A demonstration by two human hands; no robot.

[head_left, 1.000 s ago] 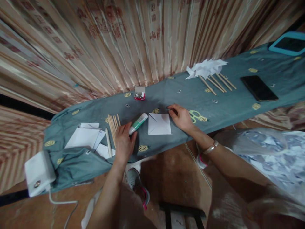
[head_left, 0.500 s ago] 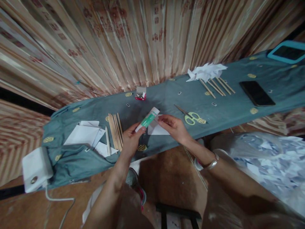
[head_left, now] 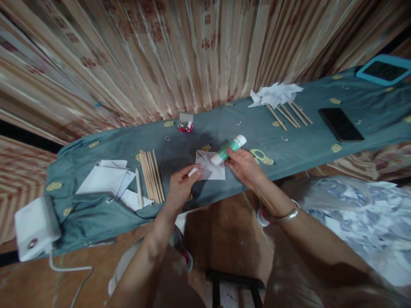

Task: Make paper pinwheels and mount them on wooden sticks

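Note:
A green and white glue stick [head_left: 228, 149] is gripped in my right hand [head_left: 245, 167], tilted above the paper. My left hand [head_left: 184, 184] pinches a small white piece [head_left: 193, 172], which looks like the glue cap, at the paper's left edge. Beneath both hands lies a square white paper [head_left: 214, 170] with crease or cut lines. Scissors with green handles [head_left: 257, 155] are partly hidden behind my right hand. Left of my left hand lie several wooden sticks [head_left: 152, 177] and a white pen-like tool [head_left: 139, 188].
White paper sheets [head_left: 104, 180] and a white box with a cable [head_left: 37, 229] are at the left. A small red box [head_left: 185, 124] stands at the back. Paper pinwheel shapes [head_left: 276, 94], a black phone [head_left: 341, 124] and a blue-framed device [head_left: 383, 69] are at the right.
The glue stick has passed from my left hand to my right hand. My left hand now holds a small white piece. The square paper shows more fully, and the view has shifted slightly.

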